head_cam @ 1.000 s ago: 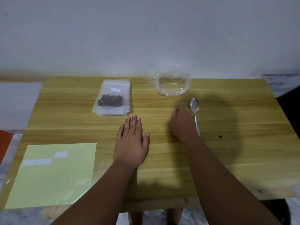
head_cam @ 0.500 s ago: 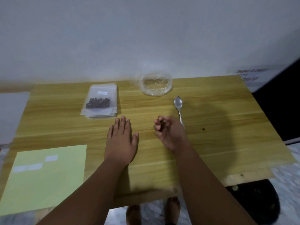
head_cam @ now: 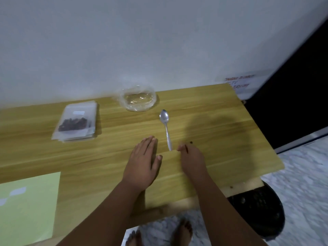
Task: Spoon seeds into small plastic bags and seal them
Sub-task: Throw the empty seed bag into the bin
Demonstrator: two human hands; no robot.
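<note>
A stack of small clear plastic bags (head_cam: 76, 124) lies at the back left of the wooden table (head_cam: 221, 132); the top bag holds dark seeds. A metal spoon (head_cam: 166, 127) lies on the wood, bowl pointing away from me. Behind it sits a clear plastic bowl (head_cam: 138, 101) by the wall. My left hand (head_cam: 142, 162) rests flat on the table, fingers straight. My right hand (head_cam: 192, 158) rests just right of the spoon's handle end, fingers curled under, apart from the spoon, with nothing visible in it.
A pale green sheet (head_cam: 30, 210) with white labels lies at the table's front left corner. A black round object (head_cam: 259, 212) stands on the floor under the right front corner. The white wall (head_cam: 159, 41) runs along the table's far edge.
My right hand has moved to the right, across the spoon handle, and still has its fingers curled. The left hand stays flat. The camera has swung to the right.
</note>
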